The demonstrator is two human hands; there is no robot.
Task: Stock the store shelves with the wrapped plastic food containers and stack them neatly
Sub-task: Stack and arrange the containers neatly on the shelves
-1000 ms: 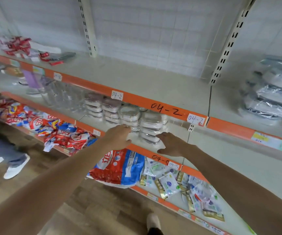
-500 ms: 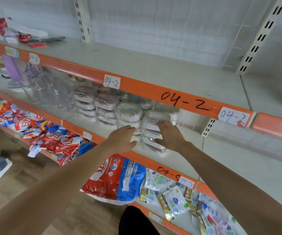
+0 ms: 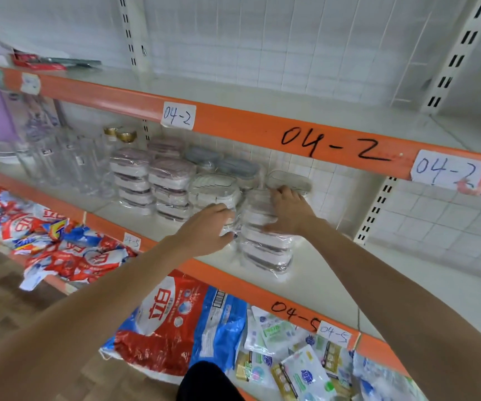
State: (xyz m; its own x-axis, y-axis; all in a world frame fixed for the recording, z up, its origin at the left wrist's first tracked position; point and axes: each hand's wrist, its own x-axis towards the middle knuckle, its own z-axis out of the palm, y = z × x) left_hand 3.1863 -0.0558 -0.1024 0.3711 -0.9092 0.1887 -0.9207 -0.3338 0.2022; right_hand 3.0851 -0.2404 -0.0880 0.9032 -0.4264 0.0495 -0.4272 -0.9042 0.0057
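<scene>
A: Both hands have moved deeper onto the shelf (image 3: 334, 273) at frame centre: left hand (image 3: 204, 227) and right hand (image 3: 288, 212), fingers flat, press the stack (image 3: 265, 244) between them

B: It's pushed further back toward the other stacks (image 3: 152, 180), so nearly aligned

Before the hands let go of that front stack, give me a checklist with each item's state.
1. Left hand on the wrapped container stack: ok, at its left side.
2. Right hand on it: ok, fingers spread over the top.
3. Stack fully on the shelf: ok.
4. Stack straight: not ok, layers look offset.
5. Level with the neighbouring stack: not ok, it sits further forward.
6. Wrap intact: cannot tell.
</scene>
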